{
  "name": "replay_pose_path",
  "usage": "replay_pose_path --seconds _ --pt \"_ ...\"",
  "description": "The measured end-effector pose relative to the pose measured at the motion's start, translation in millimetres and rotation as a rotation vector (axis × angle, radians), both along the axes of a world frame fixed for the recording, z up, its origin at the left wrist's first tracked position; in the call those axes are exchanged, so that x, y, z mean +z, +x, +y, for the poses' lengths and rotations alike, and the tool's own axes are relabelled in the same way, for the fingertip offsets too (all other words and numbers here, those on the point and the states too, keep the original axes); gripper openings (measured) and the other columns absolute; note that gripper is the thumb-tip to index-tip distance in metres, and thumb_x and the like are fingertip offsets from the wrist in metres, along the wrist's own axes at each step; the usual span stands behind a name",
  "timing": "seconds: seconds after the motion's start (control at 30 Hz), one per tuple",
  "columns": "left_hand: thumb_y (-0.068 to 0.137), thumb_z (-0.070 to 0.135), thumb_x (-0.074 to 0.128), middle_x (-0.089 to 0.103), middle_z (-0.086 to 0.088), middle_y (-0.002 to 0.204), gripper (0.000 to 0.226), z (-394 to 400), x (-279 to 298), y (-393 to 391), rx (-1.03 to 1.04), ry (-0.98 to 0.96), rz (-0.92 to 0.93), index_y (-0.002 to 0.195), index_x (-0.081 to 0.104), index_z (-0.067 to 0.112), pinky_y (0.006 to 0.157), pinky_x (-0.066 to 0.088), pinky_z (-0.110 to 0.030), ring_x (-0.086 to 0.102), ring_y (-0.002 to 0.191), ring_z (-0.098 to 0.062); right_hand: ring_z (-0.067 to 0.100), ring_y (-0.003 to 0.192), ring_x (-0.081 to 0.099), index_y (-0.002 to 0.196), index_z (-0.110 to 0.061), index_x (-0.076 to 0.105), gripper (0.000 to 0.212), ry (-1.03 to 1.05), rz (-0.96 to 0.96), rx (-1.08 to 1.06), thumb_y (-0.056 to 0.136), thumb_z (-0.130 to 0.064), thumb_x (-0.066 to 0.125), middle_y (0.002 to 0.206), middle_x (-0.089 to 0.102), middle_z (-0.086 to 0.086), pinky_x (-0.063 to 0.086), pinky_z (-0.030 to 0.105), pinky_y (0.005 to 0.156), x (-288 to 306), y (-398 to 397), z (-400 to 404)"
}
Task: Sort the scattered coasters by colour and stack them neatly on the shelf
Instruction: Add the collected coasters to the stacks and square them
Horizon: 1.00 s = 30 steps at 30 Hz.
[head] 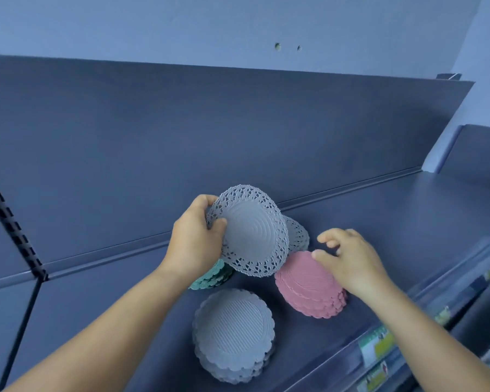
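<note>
1. The left hand (196, 239) has its fingers curled round the left edge of a grey lace coaster (252, 230), thumb on the near face and fingertips behind; whether it holds one coaster or several I cannot tell.
2. That coaster is lifted clear of the shelf (379, 222), tilted with its ribbed face toward the camera, above the gap between the stacks.
3. The right hand (351, 258) holds nothing; its fingers are loosely bent and spread, with the thumb tip on or just above the far edge of the pink stack (309, 287).
4. The pink stack sits on the shelf under the right hand, scalloped edges roughly lined up.
5. A grey stack (234, 335) stands nearest the camera, left of the pink one and apart from it, its top coaster ribbed.
6. A teal stack (212, 277) shows just below the left wrist, mostly hidden by the hand and the held coaster.
7. Behind the held coaster, a pale lace stack (297, 233) peeks out, close to the pink stack's far side.
8. The shelf is dark blue-grey with a tall back panel (181, 137) of the same colour; a slotted upright (9, 222) runs down the left.
9. Along the shelf's front edge at right, a clear strip holds price labels (376, 343), too blurred to read.
</note>
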<state>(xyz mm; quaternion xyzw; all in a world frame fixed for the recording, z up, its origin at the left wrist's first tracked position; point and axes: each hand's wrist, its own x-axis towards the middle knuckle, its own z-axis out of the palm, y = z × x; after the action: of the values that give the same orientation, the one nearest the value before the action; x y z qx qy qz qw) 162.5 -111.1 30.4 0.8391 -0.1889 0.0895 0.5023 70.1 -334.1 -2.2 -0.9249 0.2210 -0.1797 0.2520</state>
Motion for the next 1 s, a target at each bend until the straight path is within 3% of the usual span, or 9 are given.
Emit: replay_pose_path --seconds 0.1,0.2,0.3,0.37,0.47,0.6,0.73,0.87,1.0 --pt "0.093 0.014 0.054 0.064 0.005 0.088 0.016 -17.1 0.2 0.7 -0.004 -0.049 0.057 0.104 0.051 0.025 0.060 0.047 -0.008 0.060 0.068 -0.007 0.010 0.095 0.058 0.123 -0.025 0.055 0.037 0.167 -0.034 0.143 0.087 -0.036 0.058 0.096 0.063 -0.014 0.041 0.027 0.086 17.1 11.6 1.5" --pt "0.092 0.014 0.055 0.067 0.002 0.099 0.022 -34.8 1.6 6.3 0.008 -0.083 0.125 0.112 0.055 0.020 0.080 0.053 -0.033 0.064 0.084 -0.021 0.012 0.082 0.064 0.130 -0.029 0.048 0.044 0.345 -0.032 0.243 0.088 -0.028 0.061 0.098 0.067 -0.010 0.048 0.028 0.082 26.1 28.7 -0.7" --pt "0.090 0.015 0.056 0.057 -0.004 0.121 0.043 -50.1 3.5 15.5 0.012 0.101 0.107 0.131 0.045 0.016 0.088 0.042 -0.023 0.057 0.100 -0.021 0.015 0.062 0.060 0.123 -0.026 0.052 0.039 0.372 -0.077 0.196 0.086 -0.016 0.062 0.094 0.064 -0.002 0.051 0.028 0.069 28.5 50.6 -13.2" --pt "0.088 0.013 0.057 0.044 -0.010 0.124 0.047 -60.0 3.5 20.5 0.006 0.279 0.102 0.131 0.040 0.012 0.082 0.037 -0.020 0.051 0.091 -0.024 0.018 0.070 0.059 0.119 -0.024 0.055 0.036 0.341 -0.088 0.170 0.086 -0.015 0.062 0.092 0.063 -0.002 0.053 0.035 0.077 28.1 65.6 -21.8" --pt "0.084 0.008 0.058 0.040 -0.014 0.120 0.044 -73.1 -1.3 29.1 0.016 0.436 0.112 0.123 0.037 0.007 0.078 0.045 -0.029 0.051 0.079 -0.027 0.020 0.082 0.058 0.116 -0.022 0.058 0.030 0.276 -0.055 0.168 0.086 -0.015 0.060 0.099 0.065 0.000 0.050 0.039 0.089 23.6 83.8 -30.0" --pt "0.086 0.010 0.056 0.041 -0.014 0.118 0.030 -84.1 -13.9 36.3 0.019 0.658 0.130 0.112 0.043 0.004 0.082 0.044 -0.037 0.055 0.095 -0.035 0.019 0.105 0.056 0.123 -0.018 0.058 0.034 0.138 0.060 0.200 0.089 -0.016 0.057 0.118 0.062 0.003 0.040 0.025 0.088 14.4 97.7 -35.5" --pt "0.089 0.020 0.055 0.044 -0.015 0.125 0.034 -86.0 -25.8 43.9 -0.003 0.819 0.139 0.118 0.049 0.003 0.096 0.041 -0.041 0.044 0.119 -0.034 0.023 0.123 0.049 0.133 -0.020 0.050 0.044 -0.008 0.231 0.204 0.090 -0.023 0.058 0.135 0.051 0.005 0.038 0.031 0.099 3.0 102.5 -38.2" --pt "0.094 0.030 0.049 0.045 -0.014 0.129 0.040 -84.7 -28.9 46.2 -0.022 0.953 0.075 0.127 0.051 0.007 0.099 0.036 -0.035 0.038 0.122 -0.030 0.024 0.129 0.038 0.135 -0.022 0.049 0.045 -0.128 0.269 0.206 0.092 -0.029 0.055 0.141 0.040 0.003 0.036 0.034 0.103 -0.9 102.2 -38.3" --pt "0.094 0.029 0.049 0.045 -0.009 0.129 0.036 -76.8 -23.5 40.8 -0.016 0.957 -0.027 0.121 0.050 0.005 0.096 0.037 -0.033 0.037 0.119 -0.027 0.021 0.134 0.026 0.140 -0.024 0.040 0.049 -0.262 0.246 0.269 0.093 -0.033 0.051 0.144 0.035 -0.003 0.032 0.033 0.105 8.5 94.5 -25.8"
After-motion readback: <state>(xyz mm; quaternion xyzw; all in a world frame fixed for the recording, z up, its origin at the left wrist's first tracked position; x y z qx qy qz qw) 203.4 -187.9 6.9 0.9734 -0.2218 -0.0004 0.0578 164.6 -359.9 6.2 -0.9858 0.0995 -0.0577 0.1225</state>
